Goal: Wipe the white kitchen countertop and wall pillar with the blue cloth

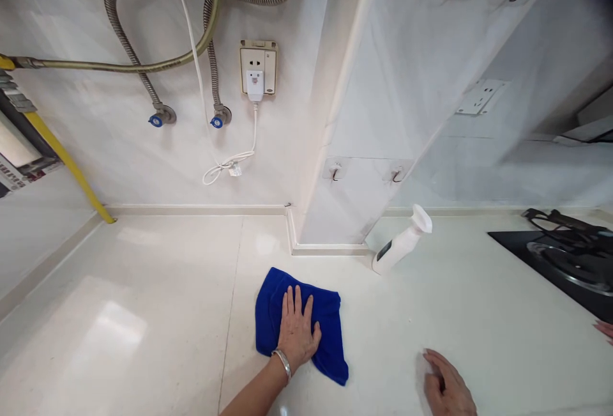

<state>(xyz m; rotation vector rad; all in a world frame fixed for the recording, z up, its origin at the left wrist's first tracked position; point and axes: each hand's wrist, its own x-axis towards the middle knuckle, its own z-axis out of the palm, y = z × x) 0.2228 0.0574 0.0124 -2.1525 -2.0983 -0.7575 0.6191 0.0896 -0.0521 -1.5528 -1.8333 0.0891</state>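
Note:
My left hand (pixel 297 333), with a silver bracelet at the wrist, lies flat on a blue cloth (pixel 328 333). Its fingers point away from me, slightly spread, and press the cloth to the pale countertop (pixel 182 326). The cloth is partly folded at its left side. Near the bottom right, my right hand (pixel 447 387) rests by the countertop with nothing in it, its fingers loosely bent and the thumb a little apart. Beyond the two hands, a white spray bottle (pixel 400 246) stands near the pillar's foot.
A tiled pillar (pixel 354 115) with hooks juts forward behind the cloth. At right is a black gas stove (pixel 565 262); fingertips (pixel 606 330) show at the right edge. Pipes, valves and a plugged socket (pixel 258 68) are on the left wall, with a yellow pipe (pixel 71 160).

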